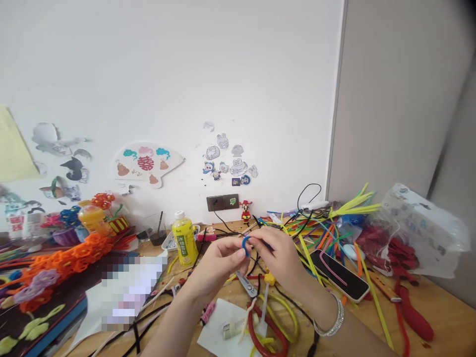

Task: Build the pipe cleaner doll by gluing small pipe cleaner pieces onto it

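A short blue pipe cleaner (246, 242), bent into a small curl, is pinched between my two hands above the middle of the desk. My left hand (227, 257) grips it from the left, its thumb and fingertips pressed together. On the other side my right hand (278, 254) closes its fingertips on the curl's upper end. Below them lie scissors (247, 286) with red and yellow looped handles, partly covered by other items. A small yellow piece (269, 279) sits just under my right hand. A white sheet (213, 329) with a small tube (238, 328) on it is between my forearms.
A yellow drink bottle (185, 239) stands left of my hands. Loose pipe cleaners (312, 230) and a phone (340, 275) lie to the right, near a plastic bag (427, 228) and red-handled pliers (414, 312). Orange pipe-cleaner work (74, 260) fills the left side. A wall stands behind.
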The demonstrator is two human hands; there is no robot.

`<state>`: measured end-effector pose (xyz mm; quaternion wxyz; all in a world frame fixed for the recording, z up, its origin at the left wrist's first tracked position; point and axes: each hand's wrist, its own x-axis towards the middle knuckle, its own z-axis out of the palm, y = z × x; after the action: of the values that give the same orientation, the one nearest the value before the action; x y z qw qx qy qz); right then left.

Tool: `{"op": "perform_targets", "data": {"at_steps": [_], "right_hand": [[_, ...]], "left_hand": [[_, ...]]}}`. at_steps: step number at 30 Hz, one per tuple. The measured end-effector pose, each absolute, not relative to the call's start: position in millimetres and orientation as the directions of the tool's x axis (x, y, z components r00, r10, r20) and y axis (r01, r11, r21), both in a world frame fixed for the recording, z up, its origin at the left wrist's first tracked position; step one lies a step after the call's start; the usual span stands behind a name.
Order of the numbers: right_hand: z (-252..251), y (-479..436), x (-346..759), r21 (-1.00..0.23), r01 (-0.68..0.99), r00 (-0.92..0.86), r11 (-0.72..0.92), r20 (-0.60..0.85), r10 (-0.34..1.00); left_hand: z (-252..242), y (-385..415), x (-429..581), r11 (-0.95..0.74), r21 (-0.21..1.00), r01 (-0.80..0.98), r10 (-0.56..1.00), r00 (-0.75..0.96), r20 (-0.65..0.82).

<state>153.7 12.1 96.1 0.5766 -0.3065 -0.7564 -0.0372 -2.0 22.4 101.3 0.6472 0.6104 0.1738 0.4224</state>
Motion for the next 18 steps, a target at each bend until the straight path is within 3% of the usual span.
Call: {"op": "perform_targets", "data": {"at_steps": [7, 18], "right_hand": [[95, 7, 151, -0.269, 0.582, -0.089, 0.767, 0.917, 0.388], [94, -2, 141, -0.209, 0.606, -0.092, 0.768, 0.940, 0.328]], "left_hand": [[98, 22, 1, -0.251, 0.925, -0.286, 0.799, 0.478, 0.365], [97, 18, 6, -0.367, 0.856, -0.363, 0.802, 0.343, 0.490]]}}
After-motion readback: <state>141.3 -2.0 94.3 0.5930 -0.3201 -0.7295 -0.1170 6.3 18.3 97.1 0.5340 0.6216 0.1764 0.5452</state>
